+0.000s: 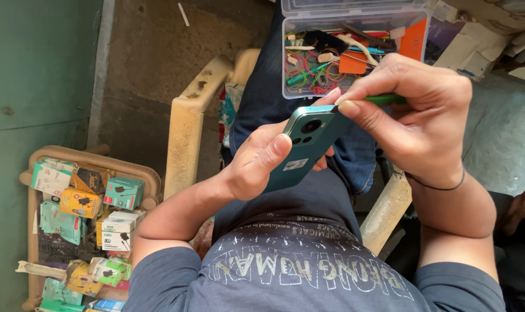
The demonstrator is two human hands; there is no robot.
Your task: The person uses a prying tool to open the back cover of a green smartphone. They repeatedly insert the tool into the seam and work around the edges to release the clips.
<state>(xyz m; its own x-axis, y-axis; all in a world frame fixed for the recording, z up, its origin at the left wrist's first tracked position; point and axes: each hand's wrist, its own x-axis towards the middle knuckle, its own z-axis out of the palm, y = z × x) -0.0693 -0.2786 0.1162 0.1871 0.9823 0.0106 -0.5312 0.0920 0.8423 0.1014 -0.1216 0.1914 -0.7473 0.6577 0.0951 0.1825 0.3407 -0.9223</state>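
My left hand [257,164] grips a teal smartphone [302,147], back side up with its camera cluster showing, over my lap. My right hand [415,115] pinches a slim green tool [385,99] whose tip sits at the phone's top edge. A clear plastic box [355,49] of small tools, coloured bands and orange pieces rests open on my knees just beyond the phone. The tool's tip itself is hidden behind my fingers.
I sit in a worn cream plastic chair [187,124]. A second chair seat [89,159] at lower left holds several small boxed accessories [123,192]. Concrete floor [153,52] lies ahead, papers [476,43] at upper right, and another person's foot [522,205] at the right edge.
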